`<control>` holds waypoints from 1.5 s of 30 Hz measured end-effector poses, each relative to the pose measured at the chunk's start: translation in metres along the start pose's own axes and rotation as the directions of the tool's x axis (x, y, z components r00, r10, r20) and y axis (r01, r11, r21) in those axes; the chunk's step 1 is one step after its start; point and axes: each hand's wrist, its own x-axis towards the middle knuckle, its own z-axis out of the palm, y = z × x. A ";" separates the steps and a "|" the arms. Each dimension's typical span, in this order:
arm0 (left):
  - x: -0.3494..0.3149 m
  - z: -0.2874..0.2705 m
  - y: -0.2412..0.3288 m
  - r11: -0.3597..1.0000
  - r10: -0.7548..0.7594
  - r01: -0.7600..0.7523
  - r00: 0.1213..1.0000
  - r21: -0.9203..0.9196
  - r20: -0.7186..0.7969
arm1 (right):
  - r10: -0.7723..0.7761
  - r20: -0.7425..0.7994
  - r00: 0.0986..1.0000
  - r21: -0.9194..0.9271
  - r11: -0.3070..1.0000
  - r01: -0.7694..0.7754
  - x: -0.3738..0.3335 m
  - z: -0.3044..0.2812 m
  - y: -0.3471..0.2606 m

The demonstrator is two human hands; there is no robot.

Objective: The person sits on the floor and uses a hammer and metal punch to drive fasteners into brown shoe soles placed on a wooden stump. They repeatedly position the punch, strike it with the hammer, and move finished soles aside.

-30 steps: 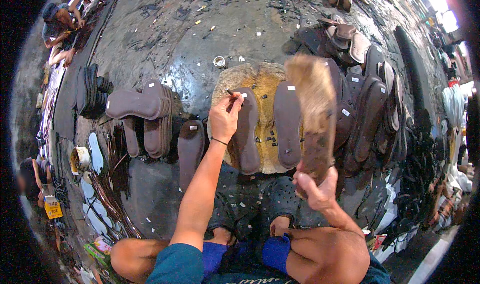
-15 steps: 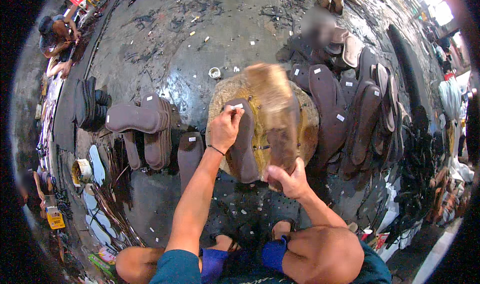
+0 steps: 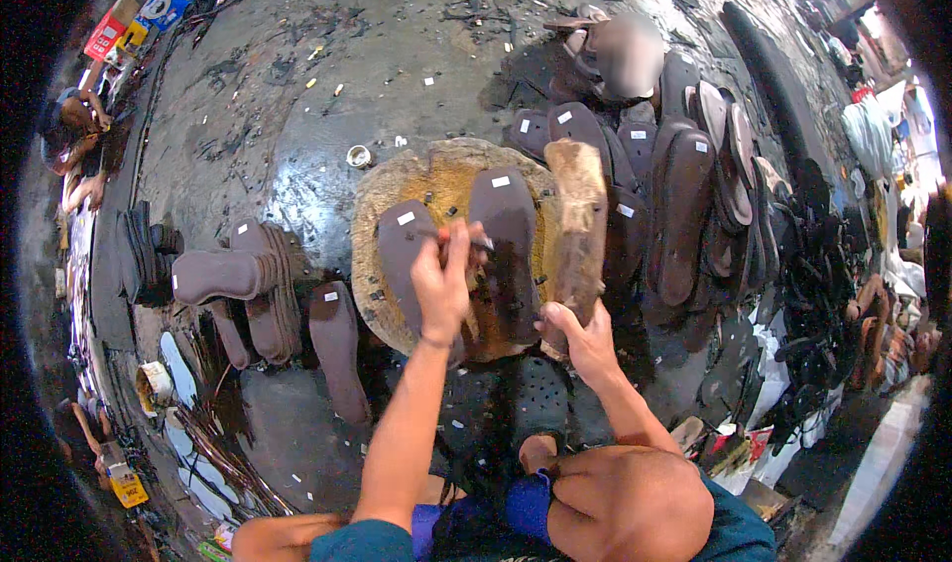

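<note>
Two brown sandal soles lie side by side on a round wooden block point(image 3: 372, 299). Each has a white sticker near its toe end. My left hand point(image 3: 443, 282) is over the gap between the left sole point(image 3: 400, 255) and the right sole point(image 3: 508, 215). Its fingers are closed on a short, dark metal tool point(image 3: 480, 244), partly hidden and blurred. A rough wooden club point(image 3: 578, 215) stands raised along the block's right side. Wrapped around its narrow lower end is my right hand point(image 3: 583, 342).
Stacked brown soles point(image 3: 268, 294) lie left of the block, with a single sole point(image 3: 337, 344) nearer it. More soles point(image 3: 679, 225) are heaped at the right. A small round tin point(image 3: 359, 156) sits beyond the block. At the far left is another person point(image 3: 77, 126).
My left hand has left the sticker on the left sole and now holds the dark tool. The club, blurred and leaning over the block before, is now steadier and further right relative to it.
</note>
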 end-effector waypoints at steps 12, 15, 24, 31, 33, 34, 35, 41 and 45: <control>0.066 0.044 -0.023 0.889 0.247 -0.259 0.966 0.378 0.081 | -0.196 0.041 0.980 -0.110 0.974 0.200 -0.033 -0.029 -0.017; 0.063 0.032 -0.026 0.783 0.343 -0.335 0.935 0.524 0.085 | -0.199 0.098 0.975 -0.012 0.980 0.201 -0.044 -0.020 -0.070; 0.061 0.017 -0.049 0.310 0.294 -0.591 0.805 0.745 0.516 | -0.123 0.367 0.922 -0.292 0.926 0.239 0.034 -0.051 0.005; 0.068 0.032 -0.025 0.274 0.408 -0.635 0.757 0.722 0.511 | 0.040 0.127 0.991 -0.121 0.992 -0.025 0.026 -0.005 0.022; 0.069 0.033 -0.021 0.313 0.411 -0.648 0.751 0.694 0.516 | 0.062 0.090 0.994 0.004 0.998 -0.063 0.031 -0.009 0.031; 0.069 0.031 -0.021 0.273 0.445 -0.662 0.730 0.698 0.519 | 0.050 0.085 0.995 0.003 0.999 -0.051 0.028 -0.008 0.036; 0.072 0.030 -0.021 0.271 0.418 -0.629 0.759 0.729 0.499 | 0.038 0.079 0.996 0.003 0.999 -0.038 0.026 -0.007 0.041; 0.076 0.019 -0.013 0.370 0.439 -0.577 0.799 0.728 0.410 | 0.018 0.056 0.998 -0.068 0.998 -0.014 0.022 -0.003 0.045; 0.083 0.019 0.015 0.904 0.165 -0.170 0.985 0.392 0.046 | 0.083 0.118 0.990 0.015 0.996 -0.086 0.015 0.006 0.029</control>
